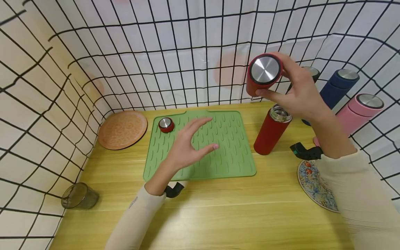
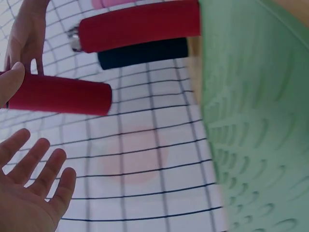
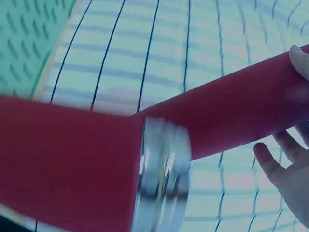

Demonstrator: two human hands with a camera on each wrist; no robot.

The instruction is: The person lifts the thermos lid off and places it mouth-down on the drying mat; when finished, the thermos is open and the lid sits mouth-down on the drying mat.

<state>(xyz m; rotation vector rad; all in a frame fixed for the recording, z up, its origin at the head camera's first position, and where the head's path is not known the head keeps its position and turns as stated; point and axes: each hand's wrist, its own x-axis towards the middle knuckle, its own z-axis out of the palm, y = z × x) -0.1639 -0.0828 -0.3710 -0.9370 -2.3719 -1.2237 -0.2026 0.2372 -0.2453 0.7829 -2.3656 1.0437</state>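
Observation:
My right hand [image 1: 301, 88] grips a red thermos [image 1: 254, 83] around its upper part, raised above the table's back edge. Its lid has a silver disc on top. Below it stands a second red thermos [image 1: 272, 132] without a lid, its steel mouth bare. A red lid with a silver top [image 1: 166, 124] lies on the green mat [image 1: 218, 163], near the back left corner. Over that mat hovers my left hand [image 1: 189, 146], fingers and thumb spread apart with nothing between them. In the left wrist view, the held thermos [image 2: 63, 94] is in the air, apart from the left fingers.
Behind the right arm stand a blue thermos [image 1: 337, 86], a pink thermos [image 1: 359, 111] and a dark, partly hidden one [image 1: 311, 72]. A patterned round mat [image 1: 315, 187] lies under the right sleeve. At left are a round brown board [image 1: 123, 130] and a glass [image 1: 79, 197]. Black wire grid [image 1: 206, 52] surrounds the table.

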